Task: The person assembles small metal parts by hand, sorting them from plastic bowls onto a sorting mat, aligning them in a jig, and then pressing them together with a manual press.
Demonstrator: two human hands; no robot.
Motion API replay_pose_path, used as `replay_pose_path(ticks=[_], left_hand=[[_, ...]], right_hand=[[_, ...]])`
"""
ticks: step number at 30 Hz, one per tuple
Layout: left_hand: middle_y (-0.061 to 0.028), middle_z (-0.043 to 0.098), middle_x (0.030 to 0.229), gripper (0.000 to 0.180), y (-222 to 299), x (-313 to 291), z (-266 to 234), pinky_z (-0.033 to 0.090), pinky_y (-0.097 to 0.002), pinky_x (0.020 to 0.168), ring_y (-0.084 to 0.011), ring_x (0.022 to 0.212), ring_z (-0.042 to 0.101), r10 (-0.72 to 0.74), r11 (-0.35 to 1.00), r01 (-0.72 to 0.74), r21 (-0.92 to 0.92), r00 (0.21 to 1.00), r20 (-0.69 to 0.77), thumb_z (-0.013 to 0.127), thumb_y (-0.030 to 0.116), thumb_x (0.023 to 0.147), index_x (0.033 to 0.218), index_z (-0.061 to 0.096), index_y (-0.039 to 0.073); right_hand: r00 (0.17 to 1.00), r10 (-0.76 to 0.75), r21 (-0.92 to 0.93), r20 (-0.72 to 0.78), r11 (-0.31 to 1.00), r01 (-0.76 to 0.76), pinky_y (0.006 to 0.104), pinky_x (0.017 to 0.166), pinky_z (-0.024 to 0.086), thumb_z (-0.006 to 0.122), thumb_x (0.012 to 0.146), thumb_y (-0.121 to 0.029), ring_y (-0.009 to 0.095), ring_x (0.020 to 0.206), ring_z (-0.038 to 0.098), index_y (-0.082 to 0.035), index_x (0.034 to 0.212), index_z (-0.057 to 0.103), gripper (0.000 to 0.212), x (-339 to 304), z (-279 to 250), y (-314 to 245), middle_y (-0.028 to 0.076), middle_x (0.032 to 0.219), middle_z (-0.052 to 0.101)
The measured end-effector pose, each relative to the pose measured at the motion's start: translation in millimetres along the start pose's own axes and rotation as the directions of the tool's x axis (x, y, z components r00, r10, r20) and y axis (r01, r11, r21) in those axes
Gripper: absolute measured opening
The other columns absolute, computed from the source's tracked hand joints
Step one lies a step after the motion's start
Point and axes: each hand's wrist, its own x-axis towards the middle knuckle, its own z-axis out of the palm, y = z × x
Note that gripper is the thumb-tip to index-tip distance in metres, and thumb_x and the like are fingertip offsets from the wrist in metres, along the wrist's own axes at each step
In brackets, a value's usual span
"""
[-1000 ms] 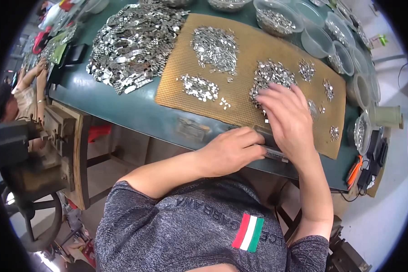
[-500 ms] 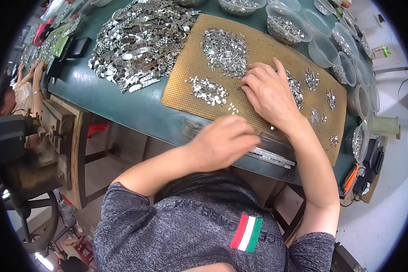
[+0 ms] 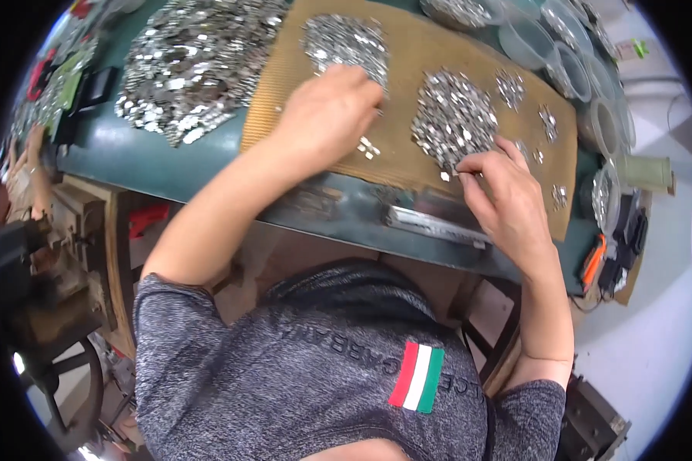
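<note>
Tabletop point(image 3: 100, 157): dark green, spans the upper half of the view. Mat point(image 3: 401, 115): tan, lies on it at a slant. Large heap point(image 3: 200, 69) of shiny metal pieces: on the tabletop, by the mat's left edge.

Left hand point(image 3: 331, 111): over the left part of the mat, back upward, at the near side of the sliver pile. Its fingers curl beneath the palm; cannot tell how wide they are or whether they hold anything.

Right hand point(image 3: 506, 192): at the near right side of the chip pile. Thumb and forefinger form a narrow pinch at the pile's near edge; cannot tell whether a piece sits between them.

Chip pile point(image 3: 454, 111): small bright metal pieces, on the mat right of centre, between the 2 hands and farther out. Sliver pile point(image 3: 346, 42): thin metal pieces near the mat's far left, partly covered by the left hand.

Metal strip point(image 3: 434, 223): long and narrow, near the tabletop's front edge, left of the right wrist. Clear bowls point(image 3: 524, 48): grouped beyond the mat's far right corner. Orange-handled tool point(image 3: 593, 261): at the right end of the tabletop.

Small cluster point(image 3: 510, 88): right of the chip pile. Loose pieces point(image 3: 368, 147): a few, just right of the left wrist.
</note>
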Motion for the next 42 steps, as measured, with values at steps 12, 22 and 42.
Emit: replay_pose_path(ticks=[12,22,42], left_hand=[[-0.0130,0.062,0.092,0.011,3.4,10.5,-4.4,0.049,-0.0457,0.085,-0.0346,0.098,0.062,0.032,0.999,-0.032,-0.005,0.992,0.119,0.066,0.011,0.090,0.095,0.061,0.003],[-0.0134,0.070,0.094,0.014,31.0,-16.8,-14.5,0.054,-0.0372,0.076,-0.0290,0.087,0.069,-0.229,0.898,0.216,-0.384,0.973,0.012,0.066,0.006,0.094,0.106,0.063,0.001],[-0.0119,0.072,0.093,0.015,-12.3,-40.0,-22.5,0.055,-0.0314,0.075,-0.0217,0.085,0.071,-0.427,0.768,0.281,-0.576,0.894,-0.134,0.071,0.009,0.096,0.109,0.068,0.001]], right_hand=[[0.997,0.072,0.067,-0.020,0.995,-0.071,0.0537,0.112,0.041,0.072,0.088,-0.002,0.029,0.117,0.065,-0.007,0.101,0.067,0.014,-74.6,8.5,-5.9,0.007,0.104,0.067],[0.994,0.076,-0.055,-0.081,0.995,-0.081,0.0559,0.116,0.037,0.069,0.089,0.002,0.031,0.118,0.067,-0.004,0.101,0.065,0.014,-83.5,19.3,-20.3,0.008,0.109,0.072],[0.984,0.081,-0.130,-0.158,0.986,-0.102,0.0508,0.107,0.048,0.072,0.086,0.002,0.030,0.108,0.071,-0.004,0.106,0.068,0.021,-90.2,31.4,-29.7,0.013,0.114,0.073]])
